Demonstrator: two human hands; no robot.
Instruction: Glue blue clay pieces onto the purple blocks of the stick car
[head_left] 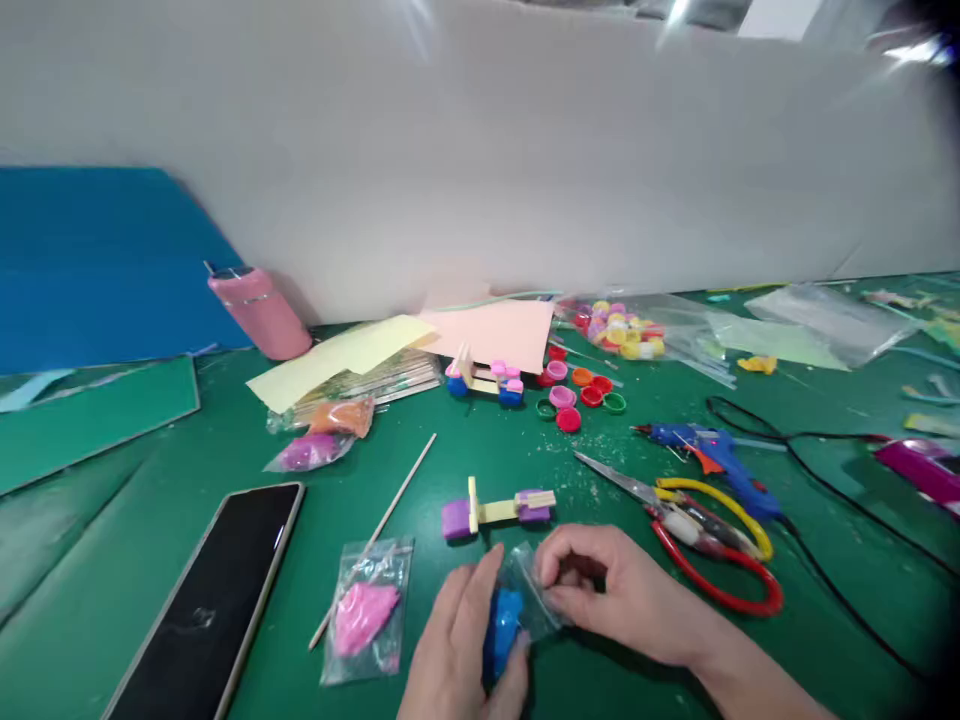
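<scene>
A small clear plastic bag (534,590) with blue modelling clay (504,630) in it is between my two hands at the near edge of the view. My left hand (459,640) is closed around the clay end, fingers and thumb on either side. With thumb and fingertips my right hand (611,580) pinches the bag's other end. Just beyond them lies a small wooden-stick model (495,512) with purple clay pieces at its ends. A bag of pink clay (365,615) rests to the left, partly over a thin wooden stick (405,487).
Scissors (694,530) and a blue glue gun (720,455) with its cord lie right. A phone (214,590) is at left. Farther back are a second stick model (487,382), coloured caps (562,397), paper sheets (495,330) and a pink tumbler (262,310) against the white wall.
</scene>
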